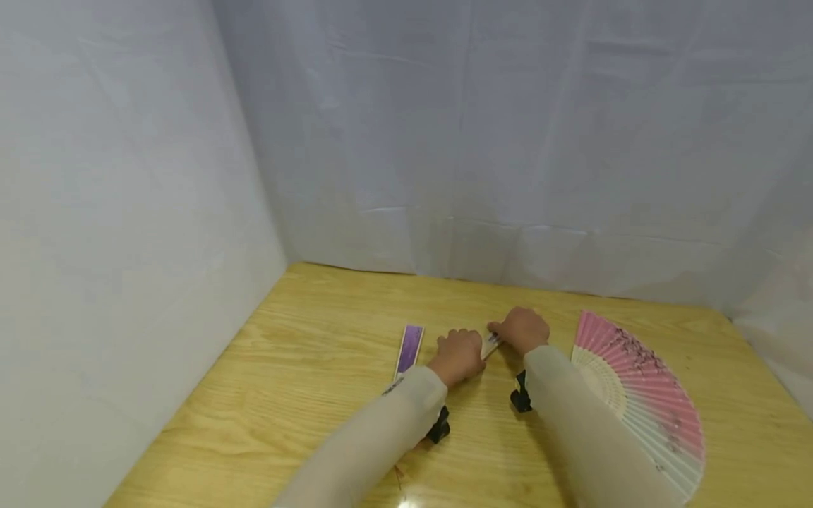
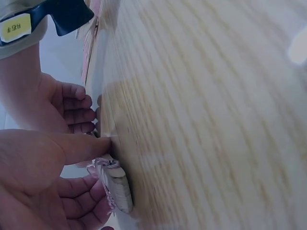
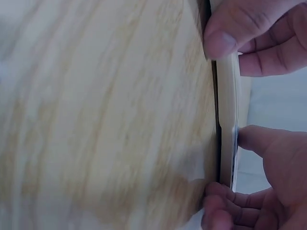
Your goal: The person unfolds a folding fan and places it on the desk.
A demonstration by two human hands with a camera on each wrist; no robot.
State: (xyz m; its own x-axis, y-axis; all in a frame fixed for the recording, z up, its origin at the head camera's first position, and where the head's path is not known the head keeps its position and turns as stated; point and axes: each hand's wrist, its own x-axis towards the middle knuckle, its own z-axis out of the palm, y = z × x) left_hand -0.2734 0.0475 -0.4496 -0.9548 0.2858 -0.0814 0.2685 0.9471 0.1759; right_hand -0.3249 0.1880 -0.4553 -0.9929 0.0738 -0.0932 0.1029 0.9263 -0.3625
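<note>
A closed folding fan [image 1: 490, 345] with cream sticks lies slantwise between both hands, low over the table. My left hand [image 1: 459, 355] grips its near end, thumb on one side and curled fingers on the other. In the left wrist view, that rounded cream end [image 2: 120, 189] and a pink tassel [image 2: 110, 196] show beside the fingers. Farther off, my right hand [image 1: 522, 329] pinches the fan's other end. The right wrist view shows the stacked cream sticks [image 3: 229, 110] edge-on, running from one hand to the other.
To the right, an open folding fan [image 1: 654, 381], pink and pale green with dark blossom branches, spreads partly behind the right sleeve. A closed purple fan [image 1: 409, 347] lies left of the left hand, its lower part hidden by the sleeve. White sheeting [image 1: 444, 141] surrounds the wooden table [image 1: 305, 367].
</note>
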